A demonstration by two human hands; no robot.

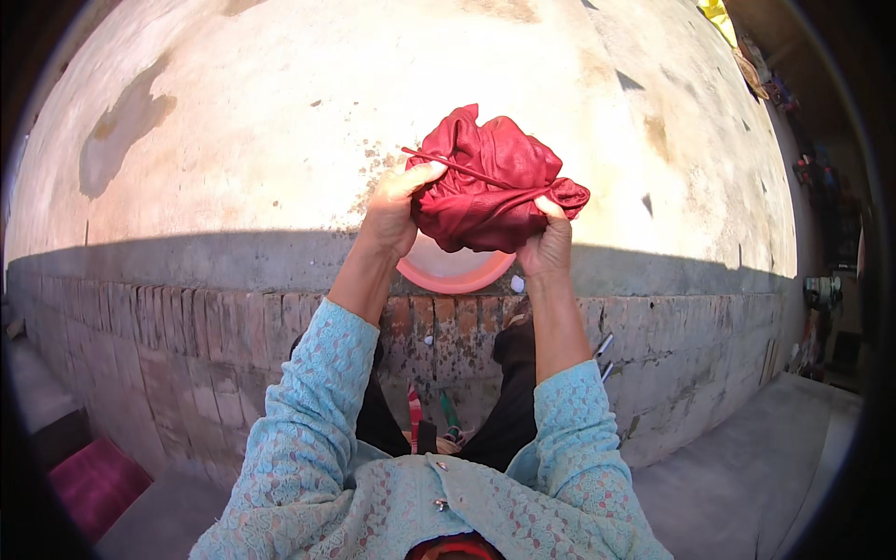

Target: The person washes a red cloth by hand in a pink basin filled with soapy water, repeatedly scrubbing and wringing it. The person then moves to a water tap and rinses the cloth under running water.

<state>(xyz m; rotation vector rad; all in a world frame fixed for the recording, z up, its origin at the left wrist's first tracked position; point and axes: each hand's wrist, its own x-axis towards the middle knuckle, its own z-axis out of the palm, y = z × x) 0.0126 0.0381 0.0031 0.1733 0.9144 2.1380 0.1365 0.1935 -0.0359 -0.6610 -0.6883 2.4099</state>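
Note:
A bunched dark red cloth, wet-looking and with a thin cord across its front, is held up between my two hands. My left hand grips its left side, thumb laid over the fabric. On the right side my right hand pinches a gathered end of it, thumb on top. The fingers of both hands are partly hidden behind the cloth. Below and partly covered by it is a pink-orange basin, whose near rim shows; what the basin contains is mostly hidden.
The basin stands on a concrete ledge edged with bricks. A small white lump lies beside the basin. A wet patch marks the sunlit concrete at the far left. Various items line the right side. A dark pink cloth is at lower left.

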